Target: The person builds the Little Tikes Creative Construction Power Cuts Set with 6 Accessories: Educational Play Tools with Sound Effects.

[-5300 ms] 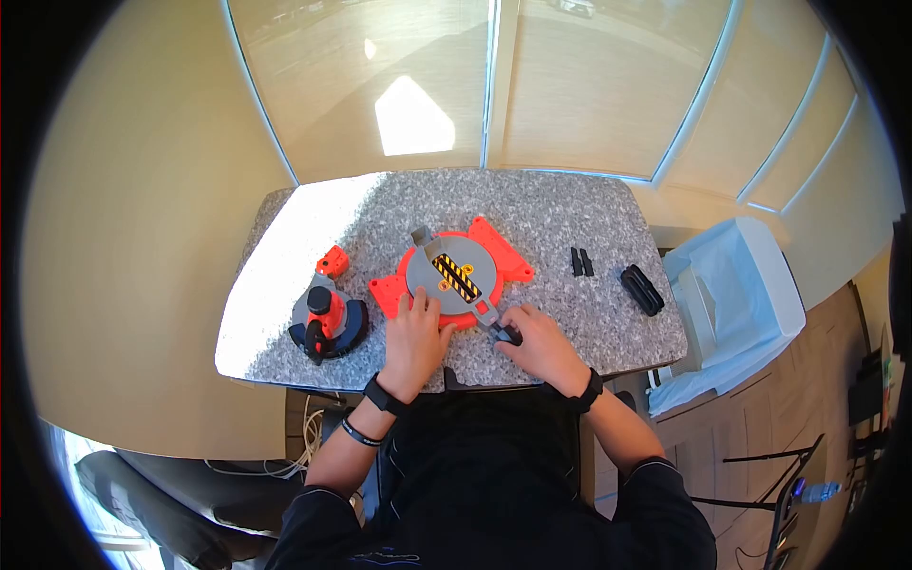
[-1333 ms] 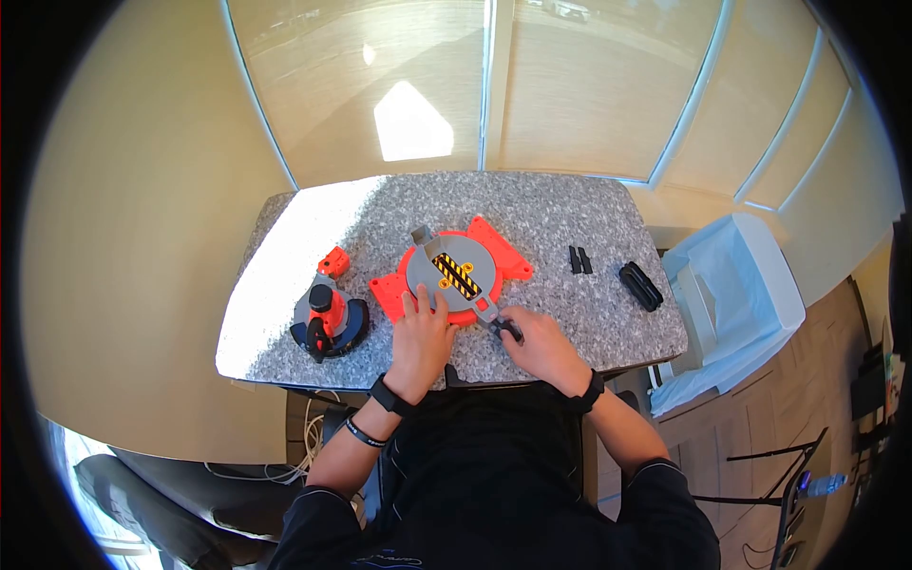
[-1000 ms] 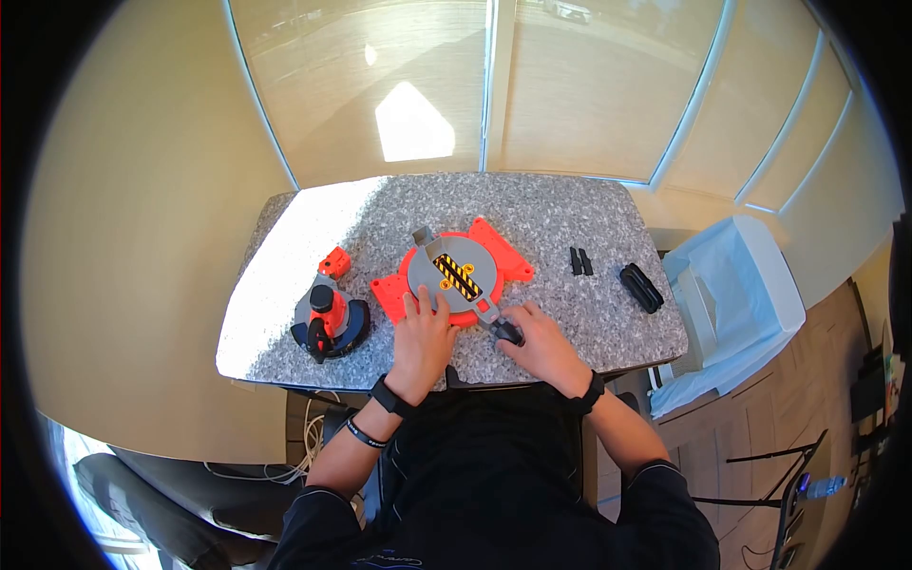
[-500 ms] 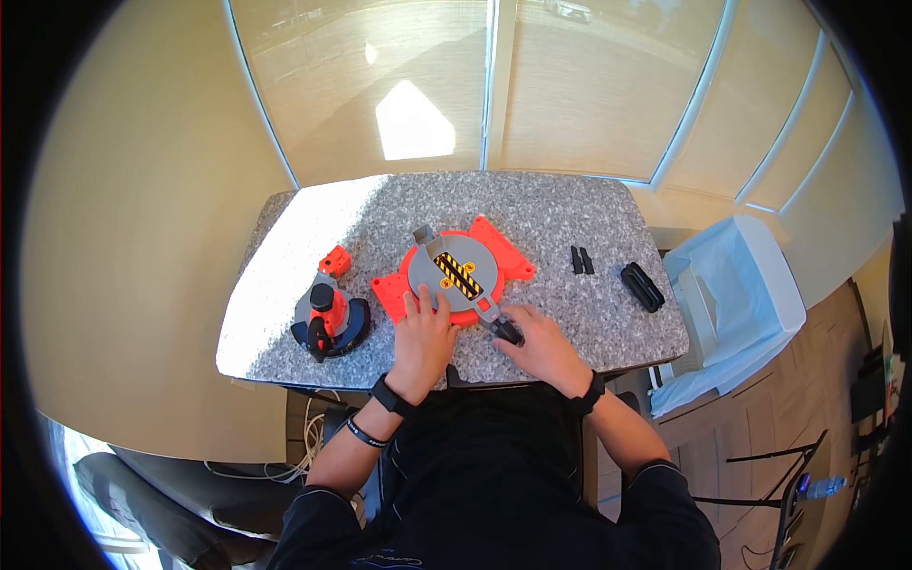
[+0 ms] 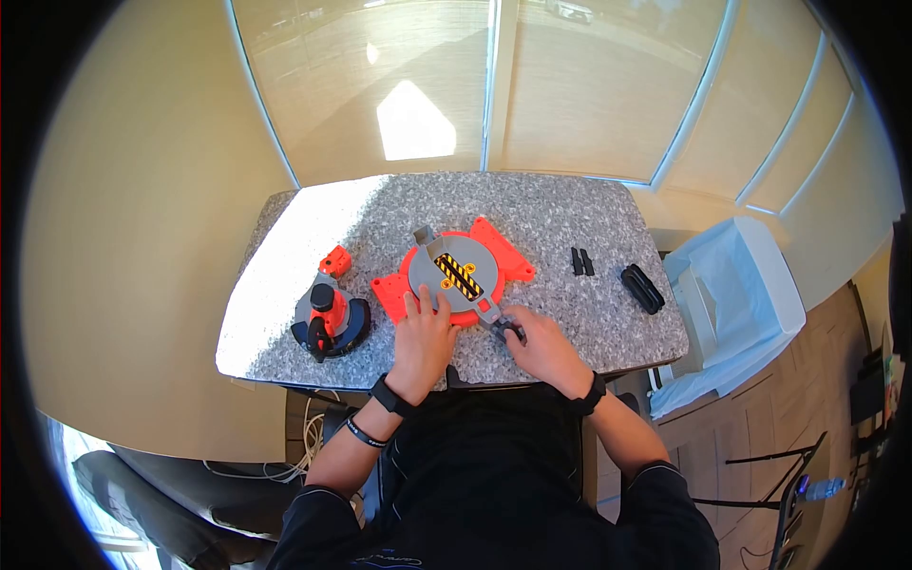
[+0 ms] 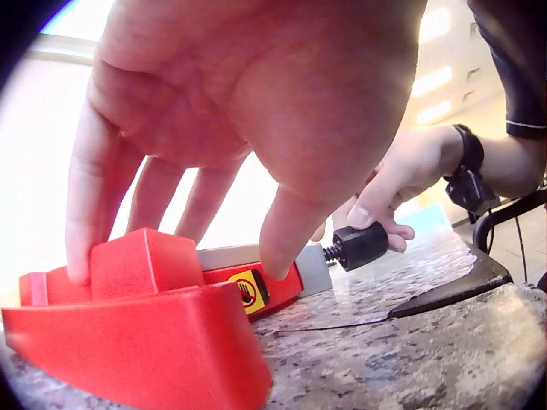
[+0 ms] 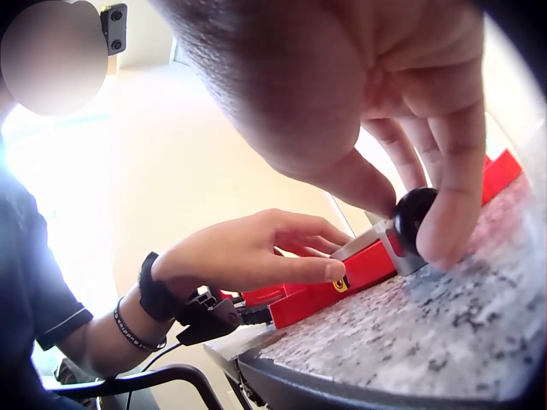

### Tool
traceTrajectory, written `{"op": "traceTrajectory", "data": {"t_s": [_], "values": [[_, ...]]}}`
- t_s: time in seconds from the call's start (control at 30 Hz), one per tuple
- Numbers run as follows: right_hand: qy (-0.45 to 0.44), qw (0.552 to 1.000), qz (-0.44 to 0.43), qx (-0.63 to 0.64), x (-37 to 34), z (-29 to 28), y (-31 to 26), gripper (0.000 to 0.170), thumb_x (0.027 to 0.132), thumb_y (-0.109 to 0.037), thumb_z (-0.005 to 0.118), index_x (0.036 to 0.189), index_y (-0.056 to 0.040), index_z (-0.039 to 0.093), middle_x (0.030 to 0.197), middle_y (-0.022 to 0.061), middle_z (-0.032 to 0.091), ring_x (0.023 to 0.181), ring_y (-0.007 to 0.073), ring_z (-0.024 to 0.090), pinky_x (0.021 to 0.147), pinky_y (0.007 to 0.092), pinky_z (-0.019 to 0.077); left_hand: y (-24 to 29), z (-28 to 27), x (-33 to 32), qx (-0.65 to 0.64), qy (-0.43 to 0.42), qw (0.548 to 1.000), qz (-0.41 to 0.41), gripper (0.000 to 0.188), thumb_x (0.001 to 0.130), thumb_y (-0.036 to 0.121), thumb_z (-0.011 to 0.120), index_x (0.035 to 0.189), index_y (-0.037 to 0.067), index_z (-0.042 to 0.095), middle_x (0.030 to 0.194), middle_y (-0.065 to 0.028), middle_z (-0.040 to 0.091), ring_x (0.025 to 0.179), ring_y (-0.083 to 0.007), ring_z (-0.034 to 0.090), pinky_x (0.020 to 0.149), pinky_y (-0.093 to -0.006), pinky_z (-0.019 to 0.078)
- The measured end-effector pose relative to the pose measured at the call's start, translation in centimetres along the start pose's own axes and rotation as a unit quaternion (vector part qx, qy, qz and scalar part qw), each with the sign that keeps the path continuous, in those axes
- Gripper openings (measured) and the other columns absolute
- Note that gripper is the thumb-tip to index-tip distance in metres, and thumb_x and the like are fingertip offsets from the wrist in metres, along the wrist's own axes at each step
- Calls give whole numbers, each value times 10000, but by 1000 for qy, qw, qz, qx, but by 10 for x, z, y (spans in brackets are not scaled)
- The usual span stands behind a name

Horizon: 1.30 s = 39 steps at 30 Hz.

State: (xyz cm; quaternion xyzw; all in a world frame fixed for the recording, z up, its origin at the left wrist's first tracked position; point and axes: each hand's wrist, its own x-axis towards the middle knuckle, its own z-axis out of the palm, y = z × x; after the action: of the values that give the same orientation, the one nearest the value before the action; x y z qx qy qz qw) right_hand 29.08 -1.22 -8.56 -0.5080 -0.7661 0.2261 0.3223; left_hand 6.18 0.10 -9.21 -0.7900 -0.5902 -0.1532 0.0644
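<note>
A red base with a round grey turntable (image 5: 473, 255) lies flat on the speckled table, its grey arm pointing toward the front right. The left hand (image 5: 423, 347) rests on the near left of this base, fingertips on the turntable and thumb at the red edge. At the end of the arm, the right hand (image 5: 551, 353) pinches a black knob (image 6: 361, 246) between thumb and fingers. A threaded, spring-like shaft joins the knob to the grey arm in the left wrist view. In the right wrist view the black knob (image 7: 414, 220) is partly hidden by the fingers.
A red and black saw head (image 5: 328, 309) stands left of the base, with a small red block (image 5: 333, 261) behind it. Two thin black pieces (image 5: 581, 261) and a black handle-like part (image 5: 642, 288) lie on the right. A lined bin (image 5: 736, 304) stands beside the table.
The right hand's fingers have shifted slightly around the black knob, while the arm and base keep their place. The left hand, moved slightly forward since the earliest frame, now stays still.
</note>
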Motion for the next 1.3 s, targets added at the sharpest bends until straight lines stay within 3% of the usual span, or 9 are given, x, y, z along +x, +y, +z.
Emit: {"op": "traceTrajectory", "data": {"t_s": [0.1,0.17,0.27,0.4,0.47,0.7,0.77,0.97,1.3], "values": [[-21,999,39,16,0,-5,-7,377,895,-137,748,1215,-34,578,976,237,688,899,464,675,812,534,541,0,-1,0,-3,-2,1000,1,609,908,344,759,1382,9,575,1473,-294,525,1310,-498,550,848,-487,615],[-9,1000,-9,-8,0,-7,-10,403,865,-141,805,1198,-41,602,952,201,698,832,391,709,747,459,578,0,-1,0,-4,-1,1000,2,613,906,343,760,1384,7,573,1469,-294,527,1310,-497,550,851,-486,614],[20,997,-43,-57,-3,-2,-5,422,847,-150,826,1192,-52,604,1002,193,664,881,375,701,777,458,571,0,-1,0,-6,3,1000,3,619,902,344,763,1384,5,572,1466,-294,529,1308,-495,552,855,-487,612],[2,999,-20,-37,-3,-2,-4,396,856,-130,809,1188,-58,606,1041,188,627,931,369,689,808,456,565,-1,0,-1,-6,8,1000,6,620,900,343,764,1385,7,573,1464,-292,530,1307,-490,554,858,-487,611],[-4,1000,9,-8,-3,-4,-8,355,886,-128,755,1184,-33,588,1103,234,663,978,466,668,835,520,548,0,-1,-1,-4,5,1000,6,618,901,345,763,1384,9,574,1463,-290,531,1309,-486,555,857,-485,611],[-24,1000,18,9,-1,-1,0,291,925,-91,690,1184,-15,582,1029,250,701,937,466,681,818,532,546,0,1,-2,0,-1,1000,1,619,906,349,758,1390,11,572,1474,-289,525,1311,-483,555,859,-483,611],[8,1000,-20,-4,-1,3,4,311,920,-118,737,1183,-30,596,960,198,714,762,382,703,711,455,574,0,1,-1,6,-1,1000,3,618,909,352,754,1392,11,573,1478,-290,523,1313,-484,554,861,-485,610],[2,998,-54,-37,-1,-5,-6,429,861,-144,819,1219,-45,605,1118,190,623,841,352,690,756,427,573,0,0,0,4,-4,1000,2,615,912,358,750,1390,11,578,1479,-289,522,1316,-486,552,863,-485,610],[22,999,-40,-23,-1,-1,0,389,881,-94,774,1224,-52,595,1026,188,683,812,361,702,738,438,575,-1,3,-1,4,4,1000,4,623,904,350,757,1394,13,573,1483,-282,519,1320,-491,544,866,-482,610]]}}
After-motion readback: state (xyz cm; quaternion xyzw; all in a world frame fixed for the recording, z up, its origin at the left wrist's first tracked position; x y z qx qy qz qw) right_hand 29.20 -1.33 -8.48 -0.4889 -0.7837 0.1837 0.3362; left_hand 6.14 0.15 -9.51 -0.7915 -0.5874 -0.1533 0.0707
